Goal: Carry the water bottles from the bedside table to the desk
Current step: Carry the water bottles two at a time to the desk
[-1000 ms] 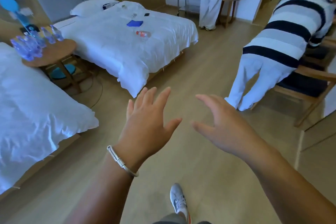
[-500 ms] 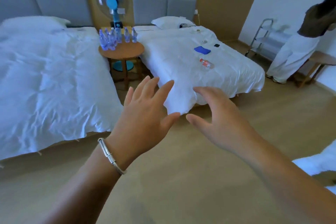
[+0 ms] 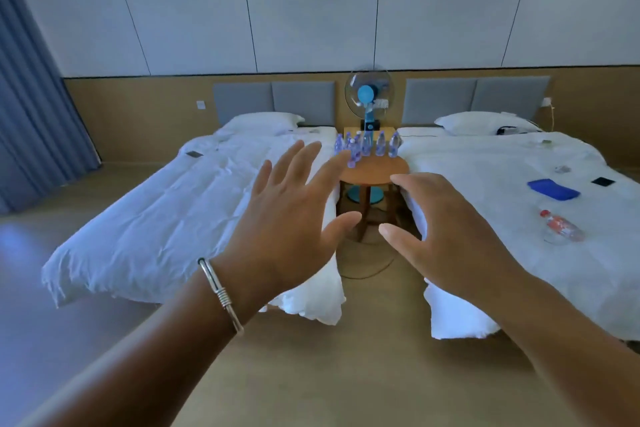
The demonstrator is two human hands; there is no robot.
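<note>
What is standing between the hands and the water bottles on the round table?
Nothing visible. Both hands, left hand and right hand, are empty; open floor runs between the two beds to the round table, where the water bottles stand upright.

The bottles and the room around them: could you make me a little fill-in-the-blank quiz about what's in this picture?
1. The water bottles stand on a round ____ table between the two beds.
2. Behind that table stands a blue ____.
3. Both hands, the left hand and the right hand, hold ____.
4. One more bottle lies on the ____ bed.

Missing words: wooden; fan; nothing; right
</note>
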